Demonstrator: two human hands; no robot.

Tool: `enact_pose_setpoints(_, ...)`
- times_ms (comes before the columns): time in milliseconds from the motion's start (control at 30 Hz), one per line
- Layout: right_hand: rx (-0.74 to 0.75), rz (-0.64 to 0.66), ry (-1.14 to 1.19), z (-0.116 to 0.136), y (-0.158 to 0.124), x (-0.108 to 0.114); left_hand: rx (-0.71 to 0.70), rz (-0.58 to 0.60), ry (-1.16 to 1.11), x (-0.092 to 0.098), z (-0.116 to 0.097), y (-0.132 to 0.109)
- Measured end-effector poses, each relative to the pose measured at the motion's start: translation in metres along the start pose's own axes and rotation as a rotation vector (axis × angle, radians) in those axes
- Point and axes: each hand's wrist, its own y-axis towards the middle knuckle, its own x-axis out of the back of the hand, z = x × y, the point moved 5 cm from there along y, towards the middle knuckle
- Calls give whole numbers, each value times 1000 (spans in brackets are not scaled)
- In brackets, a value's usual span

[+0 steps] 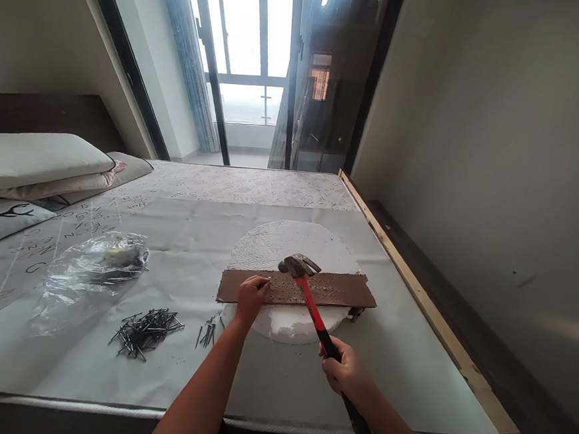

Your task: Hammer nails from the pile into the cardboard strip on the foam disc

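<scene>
A brown board [334,290] dotted with nail heads lies across a round white foam disc [287,243] on a paper-covered mattress. My left hand [252,295] rests on the board's left part, fingers pinched on a nail held upright against it. My right hand [345,368] grips the red and black handle of a claw hammer [299,266], whose metal head hovers just above the board, right of the pinched nail.
A heap of loose dark nails [145,329] and a smaller bunch [209,333] lie left of the disc. A crumpled clear plastic bag [95,265] sits further left, pillows [33,160] at the back left. A wooden strip [414,287] borders the right edge by the wall.
</scene>
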Motion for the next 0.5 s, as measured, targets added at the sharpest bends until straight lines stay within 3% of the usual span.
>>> enact_pose_setpoints(167, -70, 0, -55, -2, -3, -6, -56, 14, 7, -2, -1, -3)
enact_pose_setpoints(500, -122, 55, -199, 28, -10, -19, -75, 9, -3, 0, 4, -7)
